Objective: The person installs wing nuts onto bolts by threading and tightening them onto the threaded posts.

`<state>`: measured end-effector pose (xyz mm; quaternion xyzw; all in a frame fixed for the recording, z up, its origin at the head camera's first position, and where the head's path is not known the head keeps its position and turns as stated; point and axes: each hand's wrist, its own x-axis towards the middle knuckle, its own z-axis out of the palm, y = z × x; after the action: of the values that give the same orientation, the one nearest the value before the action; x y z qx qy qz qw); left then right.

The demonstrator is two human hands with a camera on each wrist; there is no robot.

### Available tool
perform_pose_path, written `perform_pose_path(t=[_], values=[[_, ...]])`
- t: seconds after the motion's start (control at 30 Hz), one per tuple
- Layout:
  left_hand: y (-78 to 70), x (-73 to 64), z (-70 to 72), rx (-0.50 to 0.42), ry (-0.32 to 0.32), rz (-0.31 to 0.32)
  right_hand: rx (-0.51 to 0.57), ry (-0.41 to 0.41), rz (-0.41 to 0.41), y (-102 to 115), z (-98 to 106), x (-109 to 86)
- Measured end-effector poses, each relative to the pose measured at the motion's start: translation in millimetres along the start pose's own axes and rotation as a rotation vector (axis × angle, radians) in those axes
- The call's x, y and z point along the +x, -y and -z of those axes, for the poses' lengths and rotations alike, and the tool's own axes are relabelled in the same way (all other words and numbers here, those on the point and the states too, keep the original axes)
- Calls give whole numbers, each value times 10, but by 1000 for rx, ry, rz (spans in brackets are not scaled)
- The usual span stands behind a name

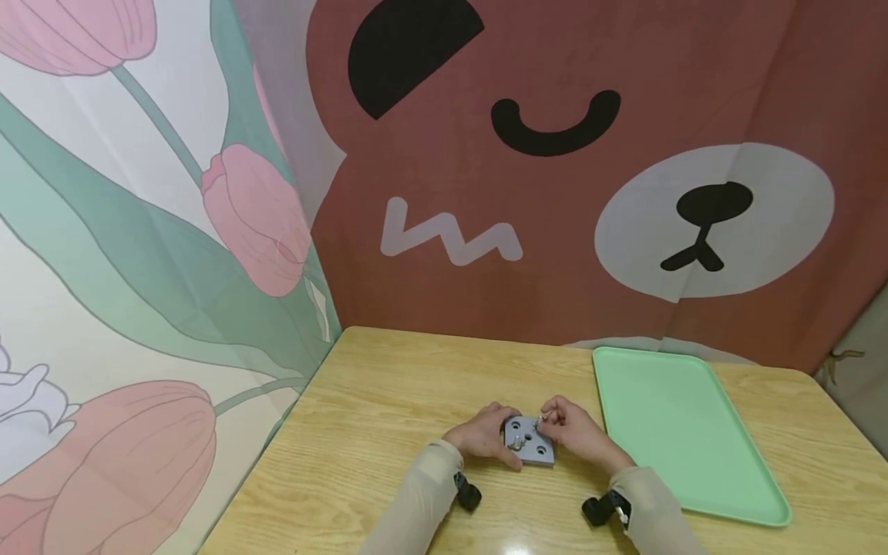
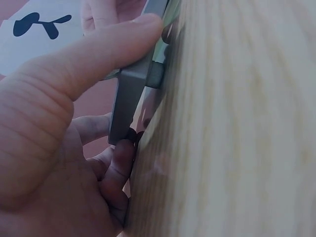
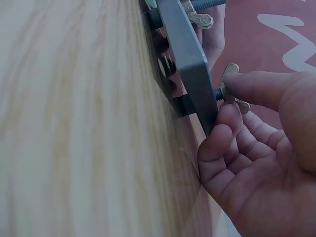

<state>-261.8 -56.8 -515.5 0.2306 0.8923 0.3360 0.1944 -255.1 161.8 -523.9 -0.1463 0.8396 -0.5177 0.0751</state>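
A grey plate (image 1: 537,455) with several round holes is held just above the table, tilted slightly. My left hand (image 1: 480,436) grips its left side, thumb (image 2: 113,49) along the near edge and fingers curled at the far side and below. At the plate's far right corner my right hand (image 1: 581,436) pinches a brass-coloured wing nut (image 3: 231,71) between thumb and fingers. The nut sits on a threaded bolt (image 3: 218,94), with a bit of thread showing between nut and plate. A second wing nut (image 3: 201,20) stands on another bolt (image 3: 210,4). Dark bolt heads (image 3: 185,105) protrude underneath.
A light green tray (image 1: 683,432) lies to the right of my right hand on the wooden table (image 1: 388,385). Behind the table hangs a cloth (image 1: 444,308) with a bear's face. Another cloth (image 1: 173,324), printed with tulips, hangs at the left.
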Motion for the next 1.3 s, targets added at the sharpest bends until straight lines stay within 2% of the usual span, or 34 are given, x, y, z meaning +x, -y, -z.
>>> perform_pose_path(t=[0.2,0.5,0.7,1.0,1.17,1.3], values=[[-18,-15,2,-4,1,3,-66,-17,-36,19,-15,-3],[-12,-13,3,0,-3,-2,40,-47,-123,100,-38,-23],[-9,-12,4,-6,-6,-5,68,-17,-91,103,-24,-37],[1,-12,-4,10,-3,3,-38,30,29,12,-8,-22],[8,-7,-11,13,-4,-8,-76,1,3,33,-22,-23],[-2,-11,2,6,-7,-14,15,-19,-76,63,-27,-16]])
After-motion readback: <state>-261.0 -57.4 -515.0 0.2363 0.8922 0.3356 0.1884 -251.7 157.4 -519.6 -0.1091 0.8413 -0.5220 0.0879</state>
